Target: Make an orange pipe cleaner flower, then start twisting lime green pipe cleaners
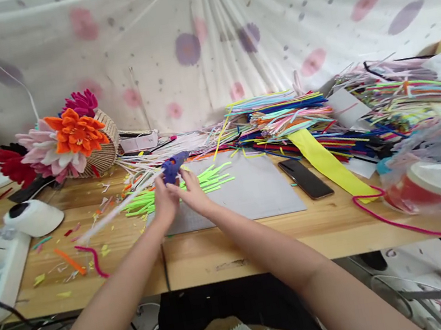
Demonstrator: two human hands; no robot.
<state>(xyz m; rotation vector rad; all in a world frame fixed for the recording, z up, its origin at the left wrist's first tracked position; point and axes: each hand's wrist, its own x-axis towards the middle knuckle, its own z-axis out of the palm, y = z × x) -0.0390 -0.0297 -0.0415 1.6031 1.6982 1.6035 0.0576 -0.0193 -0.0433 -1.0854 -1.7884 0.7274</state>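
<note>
A dark blue hot glue gun (pixel 173 168) is held above the table, its nozzle pointing right. A long translucent glue stick (pixel 119 206), a little blurred, sticks out of its back end toward the lower left. My left hand (pixel 164 202) is closed around the gun's handle from the left. From the right, my right hand (pixel 193 193) closes its fingers on the handle as well, so part of the handle is hidden. Under and behind both hands lie bright green pipe cleaner pieces (pixel 216 176), partly on a grey mat (pixel 258 186).
Felt-like flowers (pixel 77 132) stand in a wicker basket (pixel 108 142) at left. Pipe cleaner bundles (pixel 288 113) are heaped along the back. A phone (pixel 306 178), yellow ribbon (pixel 331 162) and lidded red cup (pixel 429 185) lie rightward. A power strip (pixel 5 277) sits left.
</note>
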